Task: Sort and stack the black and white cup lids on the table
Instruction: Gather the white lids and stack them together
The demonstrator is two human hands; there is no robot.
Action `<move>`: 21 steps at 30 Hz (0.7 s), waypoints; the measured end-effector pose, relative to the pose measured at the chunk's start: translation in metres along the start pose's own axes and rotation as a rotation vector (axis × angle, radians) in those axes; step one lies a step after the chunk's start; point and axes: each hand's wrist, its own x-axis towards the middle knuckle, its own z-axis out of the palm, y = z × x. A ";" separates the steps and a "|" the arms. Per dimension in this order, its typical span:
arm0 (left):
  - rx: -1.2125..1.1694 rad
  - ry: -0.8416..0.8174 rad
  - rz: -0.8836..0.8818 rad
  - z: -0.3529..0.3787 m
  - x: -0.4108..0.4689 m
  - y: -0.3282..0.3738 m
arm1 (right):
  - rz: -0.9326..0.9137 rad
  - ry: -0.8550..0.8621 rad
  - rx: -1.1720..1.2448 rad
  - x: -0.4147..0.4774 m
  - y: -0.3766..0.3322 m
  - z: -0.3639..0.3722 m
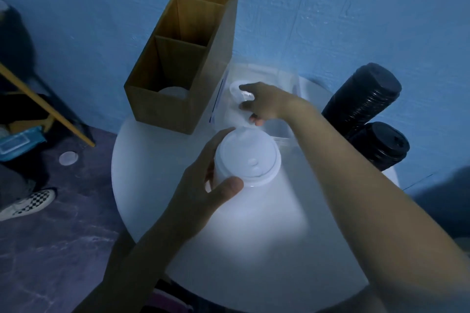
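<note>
Round white table [152,173] pushed up vs a rough blue wall [101,7]; dark marbled floor [63,249] below on the L. Light is dim, w/ a bright patch mid-table.

Left hand [201,193] grips a stack of white lids [248,157] over the table centre, thumb on the near rim, fingers round the far side. Right hand [264,104] reaches fwd past it and pinches a single white lid [235,90] btw thumb and curled fingers, just above a clear plastic tub [282,134] at the back of the table.

Back L of the table: brown divided box [178,109], standing upright, touching the tub's side. More white lids [173,93] sit low in its nearest compartment (the others look bare, but they are in shadow).

R edge of the table: two stacks of black lids, a long stack [363,99] leaning vs the wall and a shorter one [381,145] just in front of it.

On the floor, L side: one loose white lid [68,158], and nearer the frame edge a checkered shoe [28,204]. A yellow bar [50,109] runs diagonally above them.
</note>
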 end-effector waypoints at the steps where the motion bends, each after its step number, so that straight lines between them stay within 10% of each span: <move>1: -0.014 -0.004 -0.006 0.000 -0.001 0.000 | 0.030 -0.023 -0.049 0.006 0.000 0.004; 10: 0.007 -0.001 0.006 -0.001 -0.001 0.001 | -0.026 0.120 -0.299 -0.008 0.005 0.009; 21: 0.007 0.001 0.021 0.000 -0.002 0.006 | -0.181 0.252 1.107 -0.130 0.014 -0.015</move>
